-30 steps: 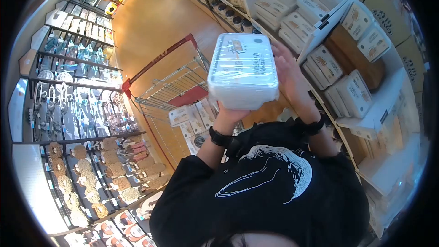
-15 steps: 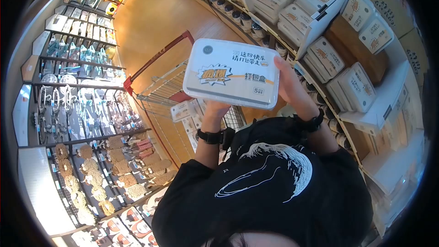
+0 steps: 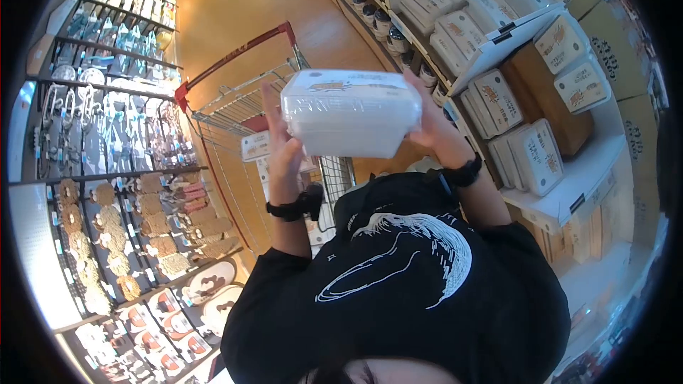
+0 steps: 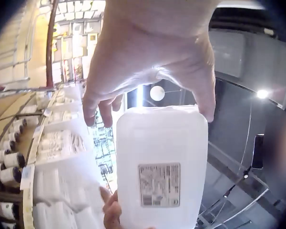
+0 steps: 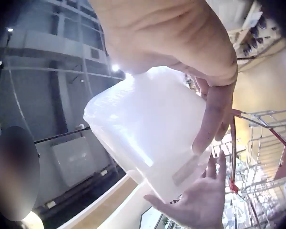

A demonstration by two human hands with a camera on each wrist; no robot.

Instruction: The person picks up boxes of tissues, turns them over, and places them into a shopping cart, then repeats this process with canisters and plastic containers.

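Note:
In the head view, a film-wrapped pack of white plastic takeaway boxes (image 3: pixel 348 117) is held up before the chest, its long side facing me and its printed lid seen at a low angle. My right hand (image 3: pixel 434 128) grips its right end. Beside the left end is my left hand (image 3: pixel 283 160), fingers straight and spread. The left wrist view shows that hand (image 4: pixel 152 57) stretched over the near end, with a printed label (image 4: pixel 159 185) on the pack's bottom. From the right wrist, the right fingers (image 5: pixel 212 119) curl along the pack's side.
A shopping cart (image 3: pixel 238 50) with a red handle stands ahead to the left, carrying similar packs (image 3: pixel 256 146). White shelving (image 3: pixel 583 188) on the right holds stacked packs (image 3: pixel 541 156) and dark-lidded jars (image 3: pixel 382 25). Display racks (image 3: pixel 128 171) of hanging goods line the left side.
The pack has turned from lid facing the camera to long side facing it. My left hand has moved from beneath the pack to its left end and spread its fingers.

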